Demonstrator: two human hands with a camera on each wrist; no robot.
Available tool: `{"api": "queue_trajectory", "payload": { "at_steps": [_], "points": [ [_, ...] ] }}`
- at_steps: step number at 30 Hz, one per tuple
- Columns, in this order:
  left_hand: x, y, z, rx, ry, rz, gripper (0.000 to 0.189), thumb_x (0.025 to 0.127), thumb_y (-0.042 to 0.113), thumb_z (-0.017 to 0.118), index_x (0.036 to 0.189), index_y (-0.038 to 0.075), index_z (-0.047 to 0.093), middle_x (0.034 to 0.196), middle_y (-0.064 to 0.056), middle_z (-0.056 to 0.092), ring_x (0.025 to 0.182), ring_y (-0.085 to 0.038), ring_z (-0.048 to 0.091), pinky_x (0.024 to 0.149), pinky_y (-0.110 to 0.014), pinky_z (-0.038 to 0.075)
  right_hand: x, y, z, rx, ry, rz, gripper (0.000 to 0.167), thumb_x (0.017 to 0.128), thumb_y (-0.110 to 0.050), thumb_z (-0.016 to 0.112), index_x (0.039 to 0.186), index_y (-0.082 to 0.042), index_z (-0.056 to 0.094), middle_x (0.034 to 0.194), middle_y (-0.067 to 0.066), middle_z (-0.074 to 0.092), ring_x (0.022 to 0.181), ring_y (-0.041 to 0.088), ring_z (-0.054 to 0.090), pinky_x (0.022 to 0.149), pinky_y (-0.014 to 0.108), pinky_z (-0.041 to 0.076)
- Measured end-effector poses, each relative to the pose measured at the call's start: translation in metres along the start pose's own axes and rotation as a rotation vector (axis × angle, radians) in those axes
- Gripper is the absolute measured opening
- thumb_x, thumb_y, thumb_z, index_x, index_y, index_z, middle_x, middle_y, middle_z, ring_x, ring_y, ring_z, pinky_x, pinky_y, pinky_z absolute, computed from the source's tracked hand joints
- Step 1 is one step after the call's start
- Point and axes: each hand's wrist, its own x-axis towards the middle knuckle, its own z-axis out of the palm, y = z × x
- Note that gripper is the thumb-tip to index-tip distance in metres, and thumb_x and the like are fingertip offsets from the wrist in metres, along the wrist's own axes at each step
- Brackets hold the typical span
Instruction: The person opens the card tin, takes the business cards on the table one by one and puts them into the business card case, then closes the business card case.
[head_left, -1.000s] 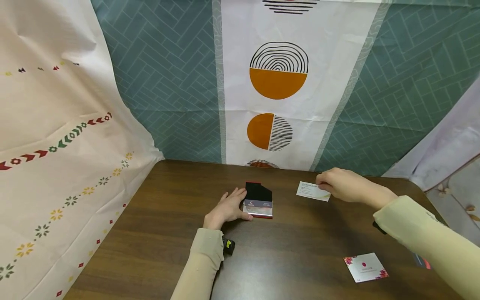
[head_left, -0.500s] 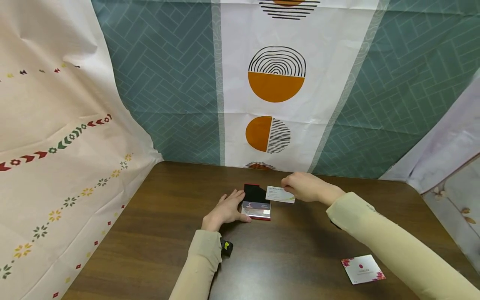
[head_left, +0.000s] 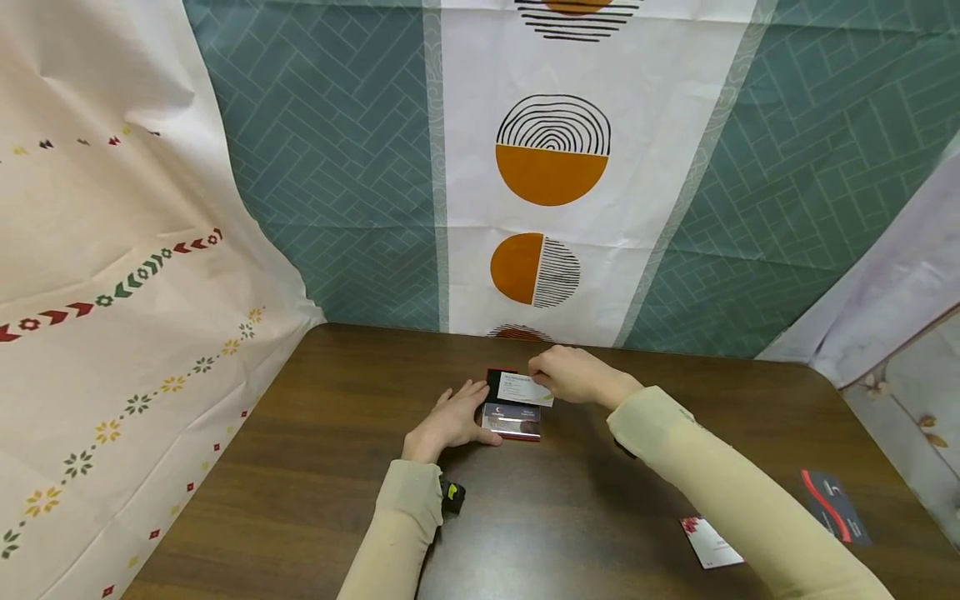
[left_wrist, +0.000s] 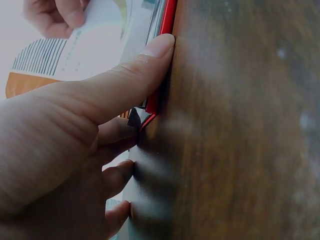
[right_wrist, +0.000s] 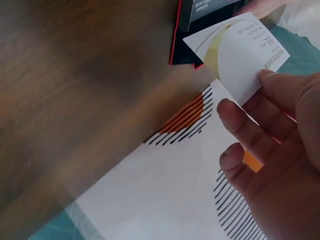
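Head view, left to right: on a brown surface (head_left: 315, 467), a person's left hand (head_left: 450, 421) steadies a red-and-black card holder (head_left: 492, 382), fingers spread along its left side and thumb against the near edge. Behind the holder's clear pocket, a dark card (head_left: 517, 412) appears to be in place. Over the holder's black far part is a white card (head_left: 521, 389), pinched at its right end by the thumb and fingers of the right hand (head_left: 573, 375); whether card and holder touch cannot be told. Farther right, well apart from the holder, lie a flower-cornered card (head_left: 708, 542), partly hidden by the right sleeve (head_left: 712, 492), and a red-striped card (head_left: 836, 507). The work looks part done: one card seemingly in, the pinched one not yet in the pocket, two lying outside, untouched.
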Motion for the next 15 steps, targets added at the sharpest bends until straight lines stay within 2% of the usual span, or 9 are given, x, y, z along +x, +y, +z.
{"api": "queue_trajectory", "payload": {
  "at_steps": [15],
  "points": [
    [-0.001, -0.004, 0.0, -0.03, 0.007, 0.044, 0.089, 0.076, 0.042, 0.083, 0.149, 0.013, 0.042, 0.156, -0.01, 0.032, 0.146, -0.034, 0.018, 0.115, -0.056, 0.011, 0.016, -0.013, 0.014, 0.039, -0.03, 0.034, 0.008, 0.096, -0.01, 0.062, 0.09, -0.012, 0.068, 0.078, -0.006, 0.059, 0.069, 0.014, 0.052, 0.065, 0.031, 0.048]
  ]
}}
